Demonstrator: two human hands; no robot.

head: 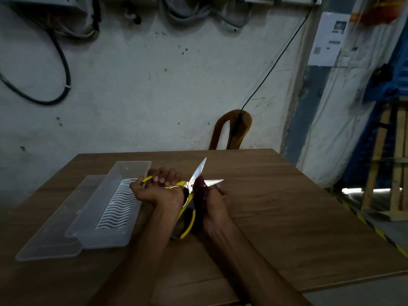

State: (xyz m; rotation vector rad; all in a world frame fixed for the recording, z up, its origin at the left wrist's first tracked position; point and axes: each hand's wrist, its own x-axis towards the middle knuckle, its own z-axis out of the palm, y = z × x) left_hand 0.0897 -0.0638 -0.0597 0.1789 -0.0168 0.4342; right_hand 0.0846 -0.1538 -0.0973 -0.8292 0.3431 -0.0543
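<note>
Wooden table (287, 217), stained wall (154, 96), wavy insert (117, 206) in clear tray (132, 167), scissors (197, 173) gripped by left hand (159, 191), dark piece (199, 186) by right hand (217, 200).

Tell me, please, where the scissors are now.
Head view: the scissors are mid-table, gripped by the left hand, right of the clear tray, blades open around a dark piece the right hand holds.

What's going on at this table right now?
A person works at a wooden table with yellow-handled scissors. The left hand grips one handle loop, and the blades stand open. The right hand holds a small dark red piece between the blades near the pivot, apparently about to be cut. A clear plastic container and a clear lid lie to the left.
</note>
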